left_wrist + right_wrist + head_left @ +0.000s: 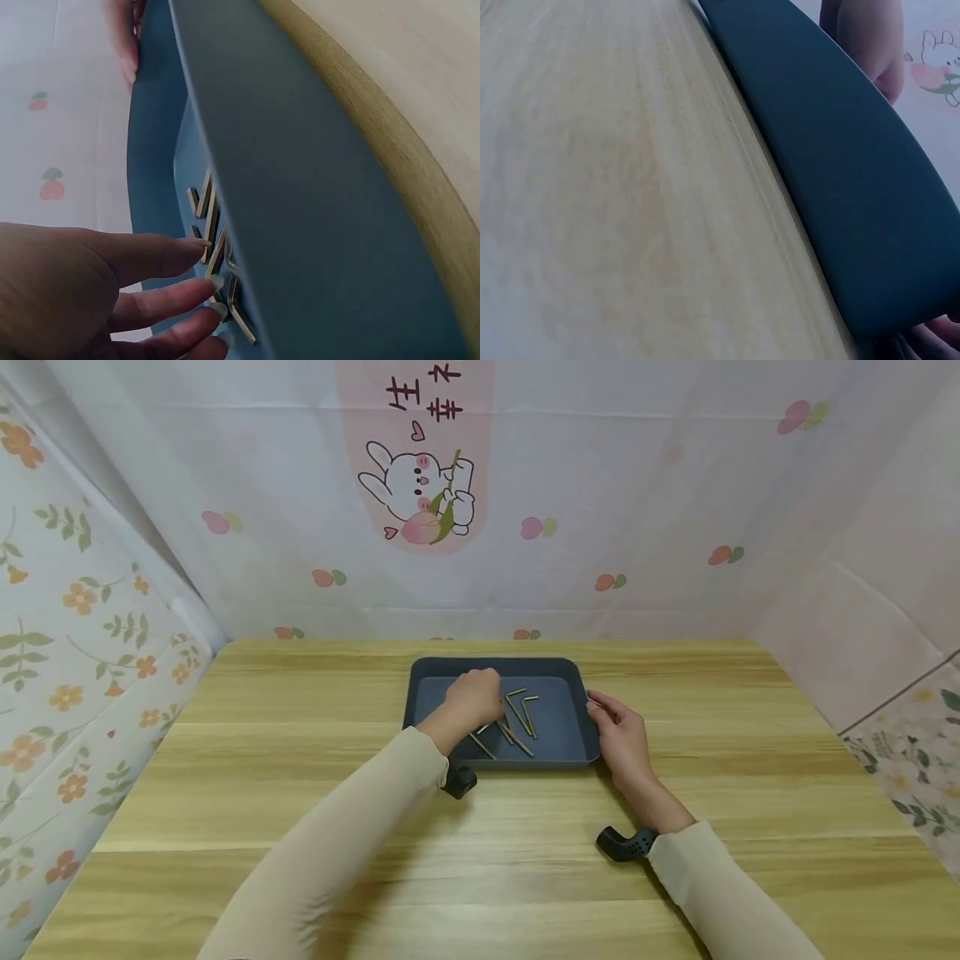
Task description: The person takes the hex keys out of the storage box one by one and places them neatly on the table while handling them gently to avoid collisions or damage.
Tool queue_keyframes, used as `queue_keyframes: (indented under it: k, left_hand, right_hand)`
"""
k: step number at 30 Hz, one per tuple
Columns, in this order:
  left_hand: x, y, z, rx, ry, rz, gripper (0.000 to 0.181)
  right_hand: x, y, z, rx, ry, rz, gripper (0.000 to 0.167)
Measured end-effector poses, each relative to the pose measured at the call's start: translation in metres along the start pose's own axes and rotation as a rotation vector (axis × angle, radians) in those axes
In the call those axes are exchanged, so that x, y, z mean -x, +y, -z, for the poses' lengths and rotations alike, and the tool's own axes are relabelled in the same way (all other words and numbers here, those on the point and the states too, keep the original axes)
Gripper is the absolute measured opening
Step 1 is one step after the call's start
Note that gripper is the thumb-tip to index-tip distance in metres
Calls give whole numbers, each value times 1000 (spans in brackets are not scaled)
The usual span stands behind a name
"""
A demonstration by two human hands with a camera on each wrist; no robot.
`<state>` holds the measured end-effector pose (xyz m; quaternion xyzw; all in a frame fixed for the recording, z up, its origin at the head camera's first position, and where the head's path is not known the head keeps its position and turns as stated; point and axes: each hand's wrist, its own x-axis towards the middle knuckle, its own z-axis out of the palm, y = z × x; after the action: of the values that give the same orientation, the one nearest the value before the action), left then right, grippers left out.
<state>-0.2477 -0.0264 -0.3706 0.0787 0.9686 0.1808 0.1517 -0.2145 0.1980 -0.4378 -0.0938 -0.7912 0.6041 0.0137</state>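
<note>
The left hand [474,697] is lowered into a dark blue-grey tray [558,714], over several brass-coloured L-shaped keys [529,718]. Seen in the left wrist view, the hand [97,292] has its thumb and fingers spread and loosely bent, with fingertips at the keys [212,217]; nothing is plainly gripped. The right hand [626,743] holds the tray's right end, thumb and index finger at the rim. Part of that hand [934,341] shows below the tray's corner [832,165] in the right wrist view. The left hand hides some of the keys.
The tray stands on a wooden table [525,852] near its far edge. Behind hangs a pale printed curtain [600,485] with a rabbit drawing, and a flowered cloth [67,693] hangs at the left. Each wrist carries a black device.
</note>
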Motion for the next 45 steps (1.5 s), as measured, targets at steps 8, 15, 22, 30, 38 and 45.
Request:
queue_keyframes:
  k: [8,15,22,30,38,45]
  left_hand:
    - [-4,4,-3,-51,3,9,11]
    - [-6,7,-10,-51,36,-30,10]
    - [-9,11,-12,-51,43,-39,17]
    - [-19,8,-12,35,39,-47,20]
    - [-27,9,-10,72,40,-33,35]
    - [-32,10,-3,19,1,11,32]
  right_hand:
    - [0,-4,-2,-4,-22,-5,43]
    - [-1,-4,-2,-1,-23,-1,43]
    - [-1,-2,-3,13,-19,-3,43]
    - [0,-1,-1,14,-11,16,43]
    - [2,-3,1,4,-14,8,43]
    - [3,-4,1,-1,-14,11,42]
